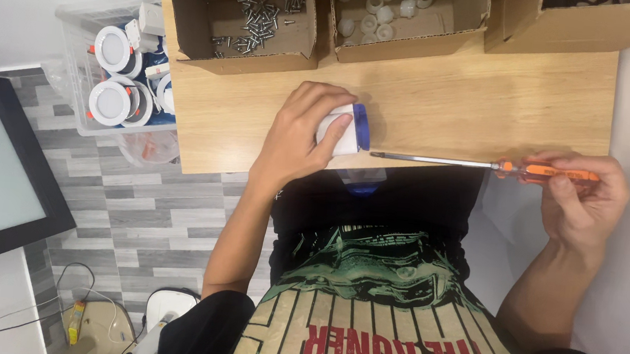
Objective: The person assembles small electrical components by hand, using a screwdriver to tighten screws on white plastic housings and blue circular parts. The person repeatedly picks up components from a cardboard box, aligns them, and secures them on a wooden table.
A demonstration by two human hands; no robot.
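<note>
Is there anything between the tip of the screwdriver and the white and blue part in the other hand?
Nothing visible. The screwdriver in the right hand points at the white and blue part held by the left hand; only bare table lies between.

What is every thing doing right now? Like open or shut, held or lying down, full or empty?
Left hand: closed around the white and blue part.
White and blue part: held on its side at the table edge.
Right hand: gripping the screwdriver handle.
Screwdriver: held level, tip near the part.
Screw box: open, some screws inside.
White-piece box: open, partly filled.
Clear bin: open, holds round white lamps.
</note>
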